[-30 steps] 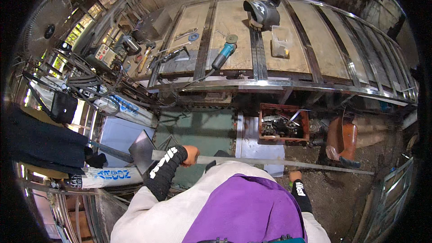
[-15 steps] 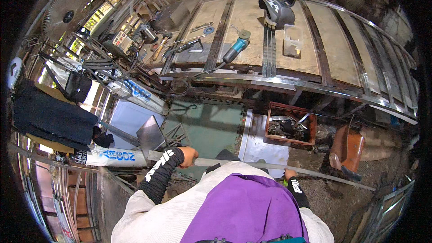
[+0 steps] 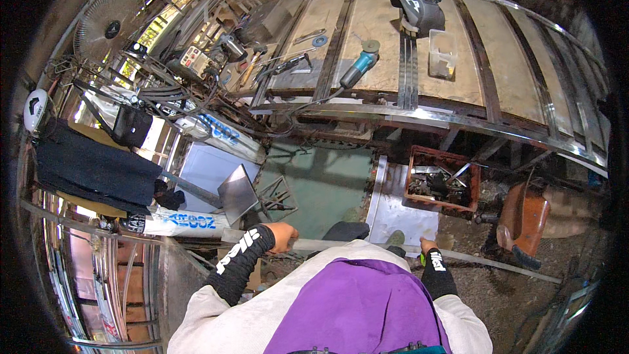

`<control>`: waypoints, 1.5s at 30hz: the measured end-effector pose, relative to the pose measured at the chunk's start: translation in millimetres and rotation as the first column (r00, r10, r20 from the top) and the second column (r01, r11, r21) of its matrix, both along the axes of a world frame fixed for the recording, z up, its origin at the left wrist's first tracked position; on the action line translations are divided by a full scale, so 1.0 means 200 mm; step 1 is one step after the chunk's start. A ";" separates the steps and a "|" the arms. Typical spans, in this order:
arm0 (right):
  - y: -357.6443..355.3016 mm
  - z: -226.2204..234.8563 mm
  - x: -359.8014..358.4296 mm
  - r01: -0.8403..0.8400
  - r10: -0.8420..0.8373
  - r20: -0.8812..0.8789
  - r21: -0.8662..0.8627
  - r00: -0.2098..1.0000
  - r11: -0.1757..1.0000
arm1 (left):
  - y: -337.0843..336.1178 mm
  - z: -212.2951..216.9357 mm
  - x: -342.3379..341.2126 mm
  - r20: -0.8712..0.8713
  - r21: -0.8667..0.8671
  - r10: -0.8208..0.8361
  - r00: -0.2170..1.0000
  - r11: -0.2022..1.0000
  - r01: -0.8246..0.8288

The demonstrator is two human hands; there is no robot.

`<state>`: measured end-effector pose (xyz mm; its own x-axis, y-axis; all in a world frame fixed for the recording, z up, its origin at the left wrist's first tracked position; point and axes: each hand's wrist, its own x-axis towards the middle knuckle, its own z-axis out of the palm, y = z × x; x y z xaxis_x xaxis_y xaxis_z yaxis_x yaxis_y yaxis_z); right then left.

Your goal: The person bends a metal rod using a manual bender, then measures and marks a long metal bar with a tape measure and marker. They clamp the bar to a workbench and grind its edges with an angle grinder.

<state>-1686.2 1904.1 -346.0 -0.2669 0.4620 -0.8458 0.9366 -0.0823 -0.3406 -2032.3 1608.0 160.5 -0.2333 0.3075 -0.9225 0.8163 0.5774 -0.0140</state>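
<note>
Gripping a long steel bar (image 3: 367, 248) with both hands, we hold it crosswise in front of our body, its long axis running left to right. Our left hand (image 3: 280, 236) closes around it near the left end; our right hand (image 3: 427, 246) wraps it further along, and the bar's free length extends past it toward the rusty crate (image 3: 443, 183).

The metal-framed workbench (image 3: 485, 85) carries an angle grinder (image 3: 359, 68), welding helmet (image 3: 419, 10) and clear box (image 3: 442, 54).
</note>
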 end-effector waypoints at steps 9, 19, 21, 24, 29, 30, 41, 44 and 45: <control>-0.07 0.20 -0.09 -0.403 0.403 0.014 0.013 0.915 0.915 | -0.09 -0.05 0.09 -0.019 0.009 -0.014 1.000 1.000 0.015; -0.09 -0.26 0.03 -0.666 0.679 0.026 0.221 0.734 0.712 | -0.05 0.00 0.11 0.008 -0.050 0.007 1.000 0.999 -0.006; -0.09 -0.29 0.04 -0.647 0.659 0.028 0.228 0.751 0.728 | -0.04 0.00 0.11 0.005 -0.055 0.011 1.000 0.998 -0.010; -0.14 -0.32 0.07 -0.544 0.560 0.003 0.241 0.828 0.803 | -0.05 0.00 0.12 -0.013 -0.050 -0.001 1.000 0.999 0.001; -0.11 -0.20 0.02 -0.768 0.787 -0.006 0.214 0.617 0.604 | -0.11 -0.01 0.16 -0.008 0.014 -0.004 1.000 1.000 0.004; -0.13 -0.19 0.01 -0.748 0.772 -0.007 0.243 0.635 0.617 | -0.10 0.00 0.18 -0.025 0.002 0.011 1.000 1.000 -0.011; -0.23 0.01 -0.21 -0.201 0.201 0.005 -0.033 0.980 0.979 | -0.20 0.06 0.24 -0.068 0.041 -0.001 0.998 0.999 0.004; -0.28 0.10 -0.30 -0.254 0.252 -0.039 -0.070 0.967 0.965 | -0.26 0.03 0.27 -0.066 0.069 -0.003 0.998 0.998 0.008; -0.30 0.11 -0.31 -0.285 0.281 -0.056 -0.082 0.958 0.955 | -0.29 0.03 0.29 -0.072 0.085 0.016 0.997 0.996 -0.009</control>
